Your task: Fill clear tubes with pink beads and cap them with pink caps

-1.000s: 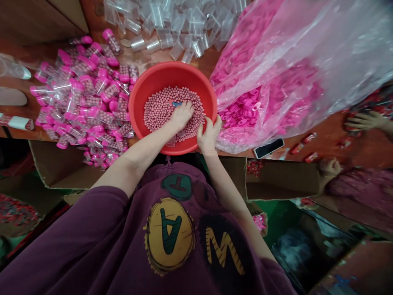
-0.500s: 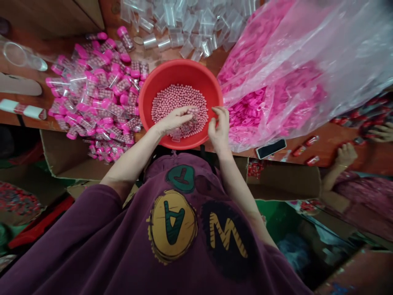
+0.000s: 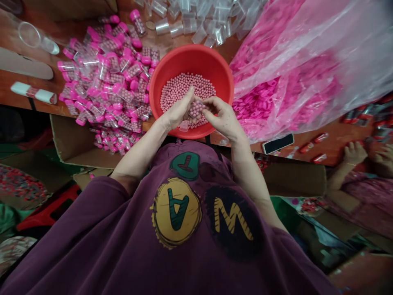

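Note:
Over the red bowl (image 3: 156,78), my left hand (image 3: 179,110) is closed around a small clear tube filled with pink beads (image 3: 196,110). My right hand (image 3: 224,118) meets it from the right, thumb and fingers closed at the tube's end. Loose pink beads (image 3: 187,84) cover the bowl's bottom. Below my left hand lies another clear piece, perhaps a container (image 3: 184,125), near the bowl's front wall. Whether my right fingers also hold a cap is hidden.
Bead-filled tubes with pink caps (image 3: 107,78) are heaped left. Clear containers (image 3: 190,24) lie behind the bowl. A plastic bag of pink parts (image 3: 285,90) and a phone (image 3: 278,144) are right. Another person's hand (image 3: 354,153) rests at far right.
My right hand has moved left from the bowl's right rim to the tube in my left hand. The whole view has shifted slightly.

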Available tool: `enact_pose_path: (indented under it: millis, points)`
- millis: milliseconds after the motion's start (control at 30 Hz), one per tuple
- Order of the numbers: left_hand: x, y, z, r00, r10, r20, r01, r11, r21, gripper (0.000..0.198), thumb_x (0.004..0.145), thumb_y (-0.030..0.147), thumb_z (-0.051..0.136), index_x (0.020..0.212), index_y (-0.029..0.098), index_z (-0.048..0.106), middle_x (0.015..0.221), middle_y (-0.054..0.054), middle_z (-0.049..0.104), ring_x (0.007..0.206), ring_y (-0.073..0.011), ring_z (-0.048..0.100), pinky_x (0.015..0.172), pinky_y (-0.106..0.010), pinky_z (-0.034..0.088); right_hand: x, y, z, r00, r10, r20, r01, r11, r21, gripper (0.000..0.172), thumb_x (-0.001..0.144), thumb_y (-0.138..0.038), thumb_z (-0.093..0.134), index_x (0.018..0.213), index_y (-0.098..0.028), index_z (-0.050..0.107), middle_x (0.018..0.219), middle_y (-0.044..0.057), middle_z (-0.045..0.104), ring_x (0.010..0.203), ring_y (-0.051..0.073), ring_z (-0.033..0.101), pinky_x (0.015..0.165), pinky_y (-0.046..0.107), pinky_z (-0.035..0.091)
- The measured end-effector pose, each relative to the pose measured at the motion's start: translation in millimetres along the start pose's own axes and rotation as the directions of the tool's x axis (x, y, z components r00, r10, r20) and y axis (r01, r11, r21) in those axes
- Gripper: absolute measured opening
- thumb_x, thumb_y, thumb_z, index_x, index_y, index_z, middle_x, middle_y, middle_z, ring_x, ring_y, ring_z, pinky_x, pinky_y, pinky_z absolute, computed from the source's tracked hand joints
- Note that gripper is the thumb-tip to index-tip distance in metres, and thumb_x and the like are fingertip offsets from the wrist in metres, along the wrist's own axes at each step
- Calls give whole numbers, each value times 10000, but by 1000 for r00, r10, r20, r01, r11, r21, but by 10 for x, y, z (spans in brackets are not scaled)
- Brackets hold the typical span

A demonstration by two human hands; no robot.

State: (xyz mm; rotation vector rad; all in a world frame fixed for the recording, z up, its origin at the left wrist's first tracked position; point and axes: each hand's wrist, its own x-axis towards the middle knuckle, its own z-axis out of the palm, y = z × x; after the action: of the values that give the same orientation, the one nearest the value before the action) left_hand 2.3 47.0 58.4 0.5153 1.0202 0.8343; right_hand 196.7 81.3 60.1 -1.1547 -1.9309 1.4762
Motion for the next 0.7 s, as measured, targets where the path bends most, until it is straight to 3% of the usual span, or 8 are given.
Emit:
enact_pose_path:
  millis: [133, 233, 367, 467, 533, 600, 667, 700]
  points:
    - [-38, -15, -42, 1000, -5, -31, 7, 998, 56, 928, 1016, 973, 239, 1050, 175, 711, 774, -63, 597, 648, -164, 600, 637, -308, 465, -8, 119, 64, 998, 61, 15, -62, 990, 129, 346, 982, -577, 795, 1121, -267, 727, 996, -1, 745, 893, 179, 681, 881, 379, 605]
    - [-44, -57, -75, 999, -7, -42, 11, 997, 73, 734, 1043, 893, 486, 968, 191, 686, 762, -42, 600, 667, -159, 616, 653, -306, 490, -16, 141, 129, 998, 65, 24, -69, 977, 203, 456, 937, -689, 820, 1113, -283, 708, 1030, -6, 756, 912, 180, 705, 904, 389, 622]
    - [-62, -112, -100, 998, 60, 20, -61, 997, 40, 364, 936, 510, 862, 914, 195, 681, 767, -1, 629, 649, -109, 579, 611, -243, 462, -120, 161, 227, 997, 73, 4, -70, 944, 322, 600, 884, -759, 843, 1253, -311, 691, 1044, -7, 747, 927, 185, 720, 905, 385, 650]
    - [-55, -140, -103, 999, 41, 16, -40, 998, -40, 144, 851, 294, 772, 848, 197, 666, 768, -2, 661, 646, -105, 608, 577, -216, 447, -274, 331, 185, 982, 167, -89, -122, 916, 382, 622, 889, -739, 839, 1311, -310, 682, 998, -11, 724, 843, 161, 694, 835, 344, 655]
    - [-39, -157, -95, 999, 15, -28, -16, 998, -57, 25, 769, 211, 672, 769, 195, 652, 734, -15, 659, 632, -111, 623, 534, -210, 406, -386, 558, 58, 933, 285, -219, -193, 911, 365, 510, 943, -690, 780, 1251, -292, 698, 928, -21, 707, 740, 137, 652, 774, 319, 646]
    - [-24, -173, -73, 998, 6, -70, -10, 999, -53, 42, 686, 165, 612, 697, 193, 641, 694, -23, 642, 602, -106, 611, 503, -209, 359, -477, 842, -131, 834, 394, -385, -297, 910, 288, 372, 1014, -593, 672, 1182, -262, 704, 874, -25, 696, 685, 132, 626, 757, 317, 648]
    - [-12, -184, -25, 996, 12, -88, -17, 998, -58, 69, 645, 151, 583, 659, 193, 635, 677, -28, 632, 582, -100, 593, 495, -218, 347, -516, 1132, -331, 758, 411, -507, -428, 899, 89, 310, 1070, -445, 519, 1171, -221, 708, 876, -4, 708, 735, 160, 669, 810, 357, 672]
    - [-7, -187, 9, 996, 15, -92, -21, 998, -63, 71, 643, 152, 575, 652, 195, 630, 676, -30, 631, 579, -100, 588, 496, -224, 349, -510, 1262, -417, 753, 389, -531, -477, 878, -32, 330, 1076, -364, 448, 1180, -196, 713, 901, 20, 725, 797, 182, 705, 860, 390, 683]
